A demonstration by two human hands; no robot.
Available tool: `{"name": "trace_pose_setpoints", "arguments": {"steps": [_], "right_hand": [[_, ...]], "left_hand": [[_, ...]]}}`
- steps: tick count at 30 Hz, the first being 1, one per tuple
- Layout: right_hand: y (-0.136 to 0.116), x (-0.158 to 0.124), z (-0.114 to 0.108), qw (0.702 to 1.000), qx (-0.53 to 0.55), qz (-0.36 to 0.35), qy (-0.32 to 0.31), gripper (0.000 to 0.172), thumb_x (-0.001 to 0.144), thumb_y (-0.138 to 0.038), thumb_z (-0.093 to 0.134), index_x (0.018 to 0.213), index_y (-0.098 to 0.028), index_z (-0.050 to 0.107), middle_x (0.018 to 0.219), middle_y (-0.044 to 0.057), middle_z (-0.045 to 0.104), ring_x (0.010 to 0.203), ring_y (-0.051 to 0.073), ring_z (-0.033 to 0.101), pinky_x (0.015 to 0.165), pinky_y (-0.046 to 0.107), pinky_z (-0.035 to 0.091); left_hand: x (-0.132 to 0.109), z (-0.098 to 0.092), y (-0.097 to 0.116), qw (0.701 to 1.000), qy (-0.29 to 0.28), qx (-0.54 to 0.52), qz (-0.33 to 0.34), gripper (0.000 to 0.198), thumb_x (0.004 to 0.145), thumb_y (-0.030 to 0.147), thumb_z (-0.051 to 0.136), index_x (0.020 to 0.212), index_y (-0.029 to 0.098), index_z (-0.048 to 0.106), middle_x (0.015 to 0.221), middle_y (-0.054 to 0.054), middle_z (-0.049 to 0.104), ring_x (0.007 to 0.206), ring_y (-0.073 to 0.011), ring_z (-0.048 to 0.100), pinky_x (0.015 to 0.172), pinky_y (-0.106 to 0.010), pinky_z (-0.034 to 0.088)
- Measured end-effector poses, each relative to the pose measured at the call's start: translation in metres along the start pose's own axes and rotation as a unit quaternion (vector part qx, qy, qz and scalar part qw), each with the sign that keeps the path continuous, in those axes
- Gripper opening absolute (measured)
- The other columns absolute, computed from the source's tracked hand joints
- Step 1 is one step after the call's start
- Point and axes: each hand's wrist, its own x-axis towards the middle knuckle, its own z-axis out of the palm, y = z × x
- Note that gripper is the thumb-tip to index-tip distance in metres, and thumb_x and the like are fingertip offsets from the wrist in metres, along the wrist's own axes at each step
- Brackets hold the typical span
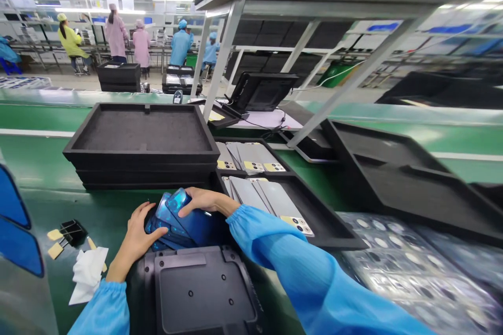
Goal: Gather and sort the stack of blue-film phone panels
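Blue panels: overlapping pile [176,225] between your hands, just beyond the black screwed casing [204,288], in front of the stack of black trays [141,159].
Right hand: yours [202,200], fingers and thumb clamped on the upper right of the top blue panel.
Left hand: yours [137,233], thumb and fingers apart at the pile's left edge; can't tell if they grip.
Silver panels: two fanned groups [253,193], right of the tray stack, the nearer one in an open tray [314,199].
Left side of table [39,199]: crumpled white tissue [88,275], black clip [74,232], yellowish pieces [55,249] near it.
Right side: clear moulded sheets [396,256], a tilted black tray [393,167] behind them, blurred.
Behind: metal frame [222,57], monitor [263,91] under it.
Far back: co-workers [116,34] in yellow, pink and blue.
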Motion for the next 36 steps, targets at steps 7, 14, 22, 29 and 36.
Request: {"name": "trace_pose_setpoints", "arguments": {"steps": [7, 14, 22, 29, 36], "right_hand": [[-0.002, -0.003, 0.01, 0.999, 0.0, -0.033, 0.02, 0.011, 0.094, -0.022, 0.071, 0.098, -0.012, 0.068, 0.097, 0.003, 0.071, 0.085, 0.017, 0.07, 0.079, 0.035, 0.06], [-0.016, -0.021, -0.004, 0.989, 0.074, -0.102, 0.082, 0.014, 0.095, -0.025, 0.07, 0.098, -0.012, 0.068, 0.1, 0.005, 0.072, 0.09, 0.018, 0.071, 0.083, 0.039, 0.06], [-0.023, -0.046, 0.013, 0.857, 0.129, -0.296, 0.401, 0.051, 0.075, -0.036, 0.081, 0.117, -0.019, 0.058, 0.115, 0.006, 0.069, 0.108, 0.024, 0.065, 0.103, 0.043, 0.049], [-0.019, -0.041, 0.019, 0.817, 0.126, -0.301, 0.475, 0.053, 0.073, -0.044, 0.081, 0.113, -0.02, 0.057, 0.105, 0.006, 0.071, 0.1, 0.025, 0.068, 0.098, 0.042, 0.053], [-0.008, -0.032, 0.018, 0.839, 0.108, -0.306, 0.437, 0.034, 0.092, -0.035, 0.071, 0.118, -0.016, 0.061, 0.113, 0.008, 0.069, 0.104, 0.024, 0.067, 0.096, 0.047, 0.054]], "left_hand": [[0.006, 0.007, 0.009, 0.998, 0.053, -0.025, 0.037, 0.048, 0.079, 0.049, 0.07, 0.118, 0.023, 0.065, 0.133, -0.013, 0.061, 0.13, -0.0343, 0.054, 0.116, -0.053, 0.034], [0.034, -0.001, 0.045, 0.988, 0.06, -0.134, 0.045, 0.088, 0.077, 0.055, 0.072, 0.149, 0.022, 0.032, 0.153, -0.018, 0.044, 0.145, -0.0326, 0.039, 0.12, -0.053, 0.032], [0.054, 0.038, 0.107, 0.966, -0.02, -0.249, 0.065, 0.072, 0.084, 0.054, 0.068, 0.14, 0.02, 0.039, 0.143, -0.015, 0.057, 0.134, -0.0281, 0.056, 0.114, -0.042, 0.044], [0.084, 0.065, 0.111, 0.97, -0.019, -0.223, 0.095, 0.065, 0.084, 0.047, 0.072, 0.137, 0.02, 0.045, 0.132, -0.013, 0.064, 0.128, -0.0298, 0.058, 0.114, -0.046, 0.043], [0.084, 0.06, 0.099, 0.971, -0.063, -0.197, 0.121, 0.066, 0.089, 0.05, 0.063, 0.143, 0.019, 0.041, 0.139, -0.013, 0.059, 0.132, -0.0279, 0.056, 0.116, -0.044, 0.039]]}}
